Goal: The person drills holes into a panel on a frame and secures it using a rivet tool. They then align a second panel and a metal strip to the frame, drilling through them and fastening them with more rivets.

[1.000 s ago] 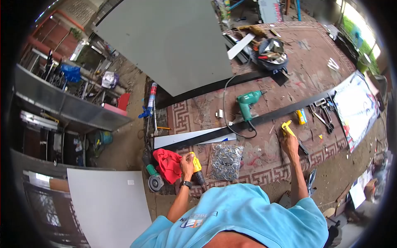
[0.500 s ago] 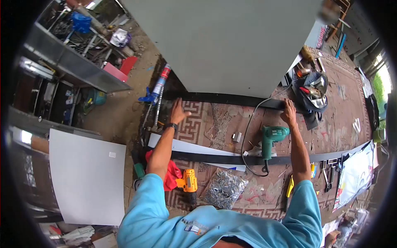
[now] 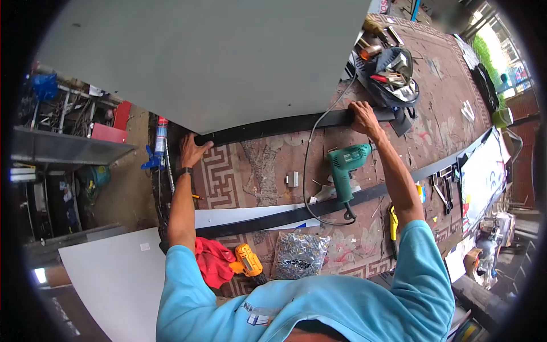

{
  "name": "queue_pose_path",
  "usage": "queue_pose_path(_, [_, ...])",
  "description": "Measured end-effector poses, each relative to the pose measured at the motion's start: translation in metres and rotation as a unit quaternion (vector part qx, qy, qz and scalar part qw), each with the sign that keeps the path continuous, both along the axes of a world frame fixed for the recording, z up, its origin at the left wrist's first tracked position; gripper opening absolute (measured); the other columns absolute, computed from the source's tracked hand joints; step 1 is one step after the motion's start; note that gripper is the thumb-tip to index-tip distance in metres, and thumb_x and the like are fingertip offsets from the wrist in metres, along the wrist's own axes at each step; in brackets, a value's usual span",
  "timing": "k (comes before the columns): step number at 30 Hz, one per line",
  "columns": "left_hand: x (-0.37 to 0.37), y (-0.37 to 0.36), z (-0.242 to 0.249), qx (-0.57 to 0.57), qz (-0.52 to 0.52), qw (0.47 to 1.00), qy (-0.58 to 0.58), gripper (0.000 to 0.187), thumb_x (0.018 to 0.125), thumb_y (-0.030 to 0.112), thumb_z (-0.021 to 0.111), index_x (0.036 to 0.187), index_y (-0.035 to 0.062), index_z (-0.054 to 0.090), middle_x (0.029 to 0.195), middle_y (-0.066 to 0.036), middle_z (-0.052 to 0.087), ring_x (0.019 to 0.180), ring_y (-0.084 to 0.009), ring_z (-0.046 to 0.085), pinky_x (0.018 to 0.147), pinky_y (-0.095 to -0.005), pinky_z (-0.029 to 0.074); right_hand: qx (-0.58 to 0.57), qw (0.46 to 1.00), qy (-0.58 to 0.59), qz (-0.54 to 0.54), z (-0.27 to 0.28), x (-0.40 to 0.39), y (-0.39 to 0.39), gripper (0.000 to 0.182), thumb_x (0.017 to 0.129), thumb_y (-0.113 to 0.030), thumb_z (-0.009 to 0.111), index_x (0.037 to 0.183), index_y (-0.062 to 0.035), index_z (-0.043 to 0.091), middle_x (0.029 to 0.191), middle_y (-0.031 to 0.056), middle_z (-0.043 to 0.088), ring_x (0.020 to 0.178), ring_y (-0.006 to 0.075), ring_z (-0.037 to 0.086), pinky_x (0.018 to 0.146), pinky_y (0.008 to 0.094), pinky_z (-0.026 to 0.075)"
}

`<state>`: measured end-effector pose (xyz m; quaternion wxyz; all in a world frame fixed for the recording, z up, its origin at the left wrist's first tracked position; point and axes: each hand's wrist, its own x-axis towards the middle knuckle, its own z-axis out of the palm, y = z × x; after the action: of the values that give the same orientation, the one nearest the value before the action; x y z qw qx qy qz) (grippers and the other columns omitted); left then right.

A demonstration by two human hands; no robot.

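A long black bar (image 3: 273,126) lies along the lower edge of a large grey panel (image 3: 228,57). My left hand (image 3: 194,149) grips the bar's left end, thumb on the near side. Near the other end, my right hand (image 3: 364,119) has its fingers curled over the bar. A green corded drill (image 3: 343,168) rests closer to me, partly on a second black bar (image 3: 256,221). The drill's cable crosses the first bar between my hands. A small whitish metal piece (image 3: 292,179) sits on the patterned surface between the bars.
Beyond my right hand is an open tool bag (image 3: 393,77). A caulking gun (image 3: 159,145) lies left of my left hand. Close to my body are a yellow drill (image 3: 248,261), a red cloth (image 3: 213,265) and a bag of screws (image 3: 301,255). Pliers (image 3: 394,228) lie near my right elbow.
My view has turned, so the panel and table appear shifted left. My hands were resting with fingers extended against the bar; now they are closed around it. The left hand is at its end.
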<state>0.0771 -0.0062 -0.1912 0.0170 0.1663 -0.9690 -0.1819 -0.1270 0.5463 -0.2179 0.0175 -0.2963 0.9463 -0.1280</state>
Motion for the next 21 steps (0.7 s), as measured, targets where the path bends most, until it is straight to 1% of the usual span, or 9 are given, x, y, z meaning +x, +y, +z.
queue_pose_path(3, [-0.004,-0.002,0.002,0.044,0.058,0.997,0.005,0.090,0.066,0.069,0.063,0.119,-0.0033,0.050,0.117,-0.026,0.054,0.111,-0.0415,0.048,0.095,-0.0462,0.038,0.042,0.996,-0.074,0.039,-0.008,-0.015,0.000,0.060,0.066,-0.026,0.069,0.120,-0.0078,0.050,0.110,0.0150,0.055,0.106,0.0350,0.049,0.089,0.0405,0.040])
queue_pose_path(4, [-0.012,-0.003,0.002,0.013,0.071,0.997,-0.018,0.083,0.075,0.066,0.056,0.117,-0.0047,0.052,0.113,-0.026,0.057,0.108,-0.0419,0.050,0.093,-0.0458,0.040,0.004,0.980,-0.199,-0.025,0.020,-0.012,-0.019,0.073,0.071,-0.043,0.070,0.129,-0.0065,0.044,0.116,0.0191,0.055,0.110,0.0369,0.050,0.089,0.0442,0.041])
queue_pose_path(5, [-0.016,-0.004,-0.003,0.012,0.067,0.997,-0.019,0.083,0.075,0.066,0.056,0.117,-0.0047,0.052,0.113,-0.026,0.057,0.108,-0.0419,0.050,0.093,-0.0458,0.040,0.002,0.979,-0.199,-0.029,0.025,-0.003,-0.037,0.073,0.071,-0.043,0.070,0.129,-0.0065,0.044,0.116,0.0191,0.055,0.110,0.0369,0.050,0.089,0.0442,0.041])
queue_pose_path(7, [-0.020,-0.001,-0.021,-0.092,0.024,0.994,0.061,0.073,0.081,0.062,0.051,0.108,-0.0052,0.058,0.111,-0.025,0.058,0.107,-0.0417,0.051,0.091,-0.0470,0.040,-0.125,0.988,-0.010,-0.089,0.027,0.007,-0.058,0.074,0.074,-0.051,0.066,0.127,-0.0047,0.043,0.107,0.0224,0.059,0.104,0.0386,0.055,0.082,0.0466,0.045])
queue_pose_path(10, [-0.017,0.010,-0.023,-0.110,0.054,0.991,0.058,0.065,0.083,0.059,0.049,0.096,-0.0028,0.063,0.106,-0.024,0.060,0.099,-0.0410,0.054,0.085,-0.0471,0.044,-0.076,0.988,-0.055,-0.124,0.015,0.002,-0.074,0.073,0.075,-0.049,0.067,0.130,-0.0069,0.041,0.087,0.0211,0.061,0.089,0.0365,0.059,0.071,0.0441,0.047])
queue_pose_path(13, [-0.009,0.015,-0.034,-0.101,0.119,0.987,0.042,0.058,0.085,0.056,0.050,0.090,-0.0004,0.064,0.096,-0.022,0.062,0.091,-0.0405,0.057,0.076,-0.0476,0.046,-0.063,0.993,0.000,-0.097,0.005,0.006,-0.074,0.061,0.082,-0.045,0.062,0.124,-0.0044,0.043,0.084,0.0204,0.062,0.081,0.0383,0.060,0.069,0.0436,0.048])
queue_pose_path(16, [-0.007,0.022,-0.027,-0.091,0.113,0.977,0.159,0.057,0.086,0.056,0.049,0.099,0.0014,0.059,0.094,-0.023,0.062,0.086,-0.0430,0.058,0.074,-0.0483,0.045,-0.120,0.986,0.000,-0.120,0.005,0.024,-0.071,0.065,0.083,-0.047,0.059,0.128,-0.0049,0.041,0.080,0.0197,0.062,0.076,0.0364,0.061,0.065,0.0436,0.048])
queue_pose_path(19, [0.001,0.039,-0.003,-0.015,0.207,0.974,0.095,0.053,0.090,0.049,0.048,0.106,-0.0005,0.056,0.101,-0.025,0.061,0.089,-0.0424,0.058,0.077,-0.0462,0.046,-0.144,0.966,-0.087,-0.196,0.014,0.044,-0.059,0.070,0.083,-0.047,0.059,0.134,-0.0065,0.035,0.071,0.0185,0.064,0.074,0.0347,0.063,0.063,0.0416,0.048])
queue_pose_path(21, [0.010,0.033,-0.007,0.005,0.201,0.975,0.098,0.052,0.090,0.047,0.049,0.110,-0.0010,0.056,0.103,-0.025,0.061,0.093,-0.0413,0.058,0.079,-0.0452,0.046,-0.107,0.968,-0.122,-0.190,0.015,0.060,-0.041,0.061,0.084,-0.043,0.059,0.131,-0.0072,0.042,0.076,0.0172,0.065,0.077,0.0340,0.063,0.066,0.0396,0.049])
